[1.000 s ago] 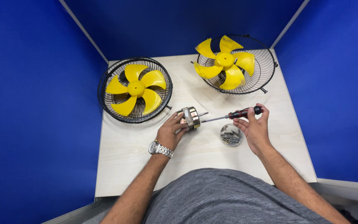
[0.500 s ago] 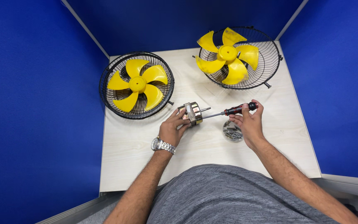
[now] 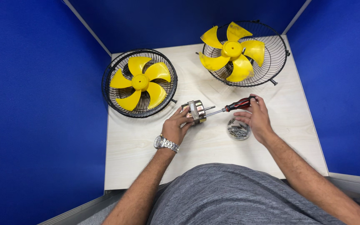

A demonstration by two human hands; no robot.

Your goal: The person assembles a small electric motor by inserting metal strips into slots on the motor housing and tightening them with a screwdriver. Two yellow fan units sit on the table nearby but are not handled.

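Motor [image 3: 196, 111], small metal-cased w/ brass band, sits on pale table [image 3: 138, 158] about mid-front, shaft pointing right. Left hand [image 3: 176, 127] wrapped on its near/left side, fingers closed round casing, wristwatch [image 3: 166, 143] on that arm. Right hand [image 3: 257, 118] closed on red-black handle of screwdriver [image 3: 230, 107], blade running left to motor's right face; tip at or just beside shaft end, exact contact too small to tell.

Vs 1 s ago: grip on both items same, motor and driver in much the same spot on table, driver lying a bit flatter. Mostly camera shift, scene sits higher/closer in view. Reads as holding steady on fastener work at motor face, no part freed yet.

Round clear dish of screws [image 3: 238, 129] just under right hand, near its palm. Left fan [image 3: 139, 82], yellow blades in black cage, lies flat behind left hand. Right fan [image 3: 240, 52], same kind, tilted at far right corner. Blue partition walls round table.
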